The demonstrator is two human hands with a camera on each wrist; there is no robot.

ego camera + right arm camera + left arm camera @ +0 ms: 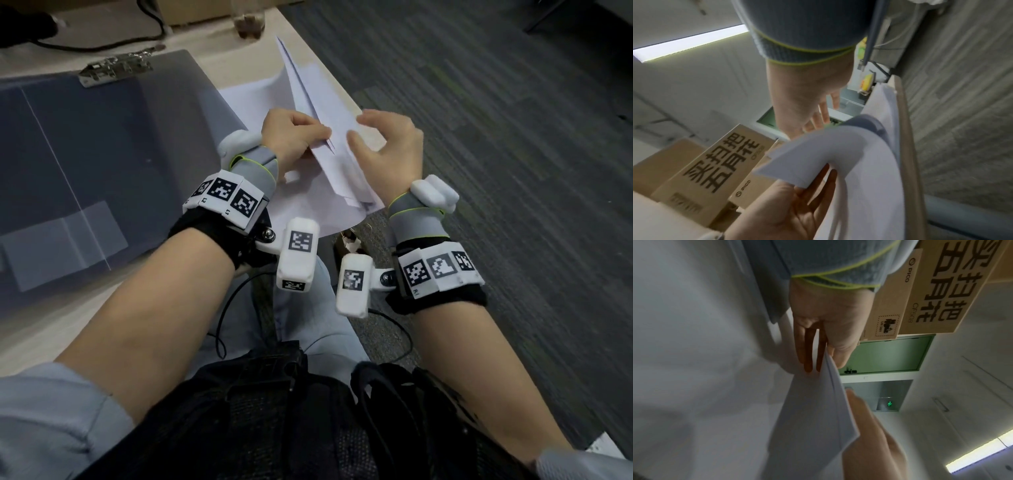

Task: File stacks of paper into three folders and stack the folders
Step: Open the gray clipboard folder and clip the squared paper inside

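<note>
Paper stack sits centre-top of head view, lifted and bent over the table edge, upper sheets peeled up off the rest. L hand pinches the near edge of the raised sheets, thumb on top, fingers curled under; L wrist view shows the fingers pressed against the sheets' underside w/ thumb on the other face. R hand is just right of the stack, fingers loosely spread and relaxed, thumb and fingertips touching the sheet edges; R wrist view shows it wide, not clamped on anything, w/ curled white sheets below it in frame.

Grey translucent folder lies flat at left of head view, metal clip at its top edge, paper partly overlapping its right side. Table is pale beige; black cable runs across upper left. Cardboard boxes w/ dark printed characters show lower left in R wrist view. Grey carpet fills the right of head view.
</note>
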